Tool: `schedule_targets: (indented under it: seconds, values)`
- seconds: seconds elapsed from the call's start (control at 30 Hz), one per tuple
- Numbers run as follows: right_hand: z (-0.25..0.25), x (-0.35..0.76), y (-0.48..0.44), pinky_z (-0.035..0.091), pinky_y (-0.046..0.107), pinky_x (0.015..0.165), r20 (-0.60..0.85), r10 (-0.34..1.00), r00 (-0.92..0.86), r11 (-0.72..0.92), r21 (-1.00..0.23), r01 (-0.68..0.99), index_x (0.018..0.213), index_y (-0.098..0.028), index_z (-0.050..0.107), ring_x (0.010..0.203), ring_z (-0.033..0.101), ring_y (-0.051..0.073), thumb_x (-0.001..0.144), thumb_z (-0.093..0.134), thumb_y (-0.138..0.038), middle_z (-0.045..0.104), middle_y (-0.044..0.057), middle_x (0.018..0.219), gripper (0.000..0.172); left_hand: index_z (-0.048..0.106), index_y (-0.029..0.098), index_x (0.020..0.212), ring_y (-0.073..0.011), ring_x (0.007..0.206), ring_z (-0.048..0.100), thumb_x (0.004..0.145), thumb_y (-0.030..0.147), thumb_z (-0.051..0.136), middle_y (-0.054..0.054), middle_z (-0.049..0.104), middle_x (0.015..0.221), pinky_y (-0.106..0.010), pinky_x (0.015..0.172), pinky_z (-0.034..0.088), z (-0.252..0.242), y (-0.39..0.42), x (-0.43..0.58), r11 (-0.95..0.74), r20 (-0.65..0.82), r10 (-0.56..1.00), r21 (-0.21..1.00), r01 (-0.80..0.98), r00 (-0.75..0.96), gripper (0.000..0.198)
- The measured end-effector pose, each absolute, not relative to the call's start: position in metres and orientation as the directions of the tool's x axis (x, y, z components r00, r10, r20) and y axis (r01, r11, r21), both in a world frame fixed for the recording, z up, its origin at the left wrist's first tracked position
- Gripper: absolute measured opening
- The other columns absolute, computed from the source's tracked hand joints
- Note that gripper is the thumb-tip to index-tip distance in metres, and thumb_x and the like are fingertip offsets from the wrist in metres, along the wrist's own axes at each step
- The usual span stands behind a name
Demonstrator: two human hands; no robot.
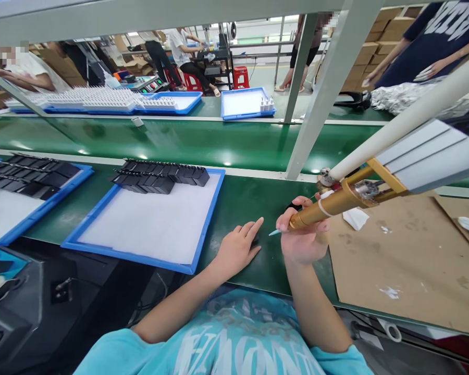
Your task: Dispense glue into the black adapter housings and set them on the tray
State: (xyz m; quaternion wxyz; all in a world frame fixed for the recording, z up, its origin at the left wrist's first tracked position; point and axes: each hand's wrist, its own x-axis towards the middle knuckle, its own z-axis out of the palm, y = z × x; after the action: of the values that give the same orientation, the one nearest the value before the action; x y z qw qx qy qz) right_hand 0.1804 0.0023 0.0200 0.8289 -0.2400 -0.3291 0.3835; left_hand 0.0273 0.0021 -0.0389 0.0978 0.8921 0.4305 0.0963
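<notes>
My right hand (303, 239) is wrapped around the gold barrel of a glue dispensing gun (336, 200). Its thin pale-blue nozzle (274, 233) points left, toward my left hand. Resting low over the green bench, my left hand (237, 247) has its index finger and thumb stretched out and apart. A small dark patch (255, 242) shows between them; I cannot tell what it is. Left of that hand lies a blue-rimmed tray (208, 224) with a white lining. Rows of black box-shaped parts (156, 176) stand along its far side.
Another blue tray (42, 208) of black parts sits at far left. Stained cardboard (398, 260) covers the right side of the bench, with a crumpled white tissue (355, 219) on it. A slanted metal post (320, 88) rises ahead. Beyond the green conveyor (180, 138) are other people.
</notes>
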Motion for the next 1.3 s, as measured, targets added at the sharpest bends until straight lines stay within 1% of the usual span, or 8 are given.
schedule_targets:
  seconds: [0.23,0.4,0.5,0.67,0.8,1.07,1.2,1.3]
  values:
    - [0.019,0.182,0.003,0.042,0.027,0.040,0.349,0.792,0.500,0.586,-0.666,-0.462,0.103,-0.029,0.053,0.042,0.052,0.008,0.081,0.049,-0.049,0.059,-0.002,0.093,0.030,0.021,0.021,0.149,-0.0230,0.098,0.061,0.096,0.030,0.044,-0.009,0.061,0.105,-0.032,0.078,0.051,-0.035,0.007,0.017,-0.538,0.169,0.843,0.267,0.800,0.511,0.058]
    - [0.020,0.181,0.002,0.042,0.027,0.040,0.338,0.800,0.497,0.574,-0.674,-0.466,0.105,-0.030,0.052,0.042,0.051,0.008,0.080,0.050,-0.050,0.059,-0.002,0.093,0.032,0.046,0.020,0.133,-0.0233,0.093,0.062,0.094,0.025,0.047,-0.009,0.061,0.103,-0.030,0.074,0.050,-0.034,0.014,0.011,-0.509,0.073,0.860,0.172,0.843,0.504,0.040]
    - [0.020,0.181,0.002,0.042,0.027,0.040,0.336,0.802,0.494,0.573,-0.669,-0.473,0.108,-0.031,0.051,0.042,0.052,0.008,0.080,0.051,-0.050,0.059,-0.002,0.093,0.034,0.046,0.021,0.129,-0.0234,0.098,0.061,0.093,0.028,0.049,-0.009,0.060,0.111,-0.032,0.078,0.050,-0.034,0.015,0.007,-0.437,0.043,0.886,0.410,0.800,0.462,0.037]
    - [0.020,0.183,0.001,0.043,0.027,0.040,0.351,0.797,0.492,0.585,-0.652,-0.482,0.109,-0.030,0.052,0.042,0.054,0.009,0.080,0.052,-0.050,0.062,-0.002,0.093,0.035,0.038,0.024,0.130,-0.0200,0.083,0.063,0.093,0.048,0.041,-0.007,0.061,0.102,-0.033,0.066,0.051,-0.023,0.012,-0.001,0.110,-0.144,0.953,0.984,0.138,0.268,0.044]
    - [0.020,0.183,-0.001,0.046,0.029,0.040,0.362,0.792,0.492,0.592,-0.650,-0.476,0.113,-0.030,0.051,0.045,0.057,0.011,0.081,0.052,-0.047,0.064,0.002,0.104,0.037,0.046,0.023,0.126,-0.0190,0.071,0.058,0.088,0.053,0.040,-0.009,0.059,0.095,-0.029,0.053,0.042,-0.009,0.007,-0.001,0.385,-0.276,0.894,0.877,-0.288,0.354,0.048]
    - [0.015,0.186,0.000,0.048,0.031,0.042,0.350,0.788,0.507,0.594,-0.648,-0.476,0.113,-0.030,0.052,0.047,0.057,0.010,0.080,0.053,-0.045,0.061,0.003,0.112,0.036,0.051,0.023,0.117,-0.0156,0.061,0.052,0.081,0.051,0.054,-0.004,0.052,0.080,-0.027,0.050,0.037,0.005,0.004,-0.005,0.397,-0.174,0.882,0.775,-0.492,0.437,0.046]
    - [0.009,0.189,-0.001,0.047,0.031,0.044,0.340,0.794,0.503,0.584,-0.655,-0.479,0.111,-0.030,0.055,0.049,0.057,0.010,0.080,0.053,-0.046,0.060,0.002,0.110,0.034,0.048,0.024,0.123,-0.0173,0.076,0.058,0.083,0.046,0.058,-0.004,0.056,0.089,-0.029,0.065,0.045,0.001,0.022,-0.037,0.283,-0.148,0.918,0.894,-0.347,0.368,0.046]
    - [0.005,0.191,-0.001,0.046,0.033,0.046,0.323,0.801,0.504,0.573,-0.660,-0.486,0.112,-0.031,0.056,0.049,0.055,0.011,0.080,0.052,-0.047,0.060,0.001,0.111,0.036,0.045,0.023,0.128,-0.0212,0.088,0.058,0.089,0.044,0.054,-0.006,0.059,0.096,-0.033,0.077,0.046,-0.008,0.056,-0.080,-0.026,0.006,0.994,0.982,0.187,0.106,0.046]
